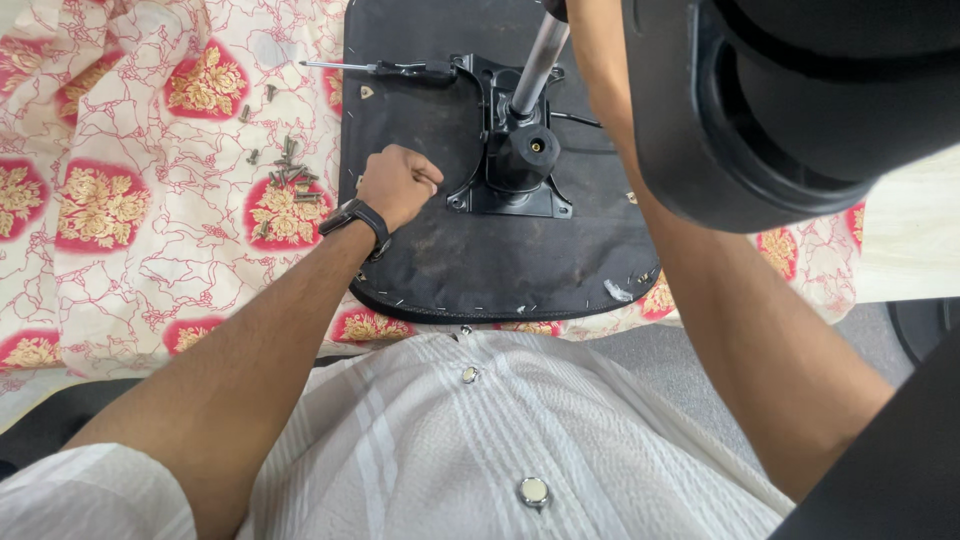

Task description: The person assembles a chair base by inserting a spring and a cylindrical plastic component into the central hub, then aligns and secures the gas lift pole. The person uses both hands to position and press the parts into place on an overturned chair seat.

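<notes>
An upturned black chair seat (480, 265) lies on a floral cloth in front of me. A black metal mechanism plate (468, 195) is fixed at its middle, and a silver gas cylinder (537, 60) rises from it. My left hand (398, 185), with a black watch (362, 215) on the wrist, is closed in a fist and rests on the seat just left of the plate's near corner. I cannot tell whether it holds anything small. My right forearm (640, 220) reaches up past the cylinder, but the hand is hidden behind a large black chair part.
A screwdriver (370, 67) lies at the seat's far left edge. Several loose screws (285, 170) are scattered on the red and cream cloth (120, 200). A bulky black chair part (790, 100) fills the upper right. Grey floor (660, 350) shows to the right.
</notes>
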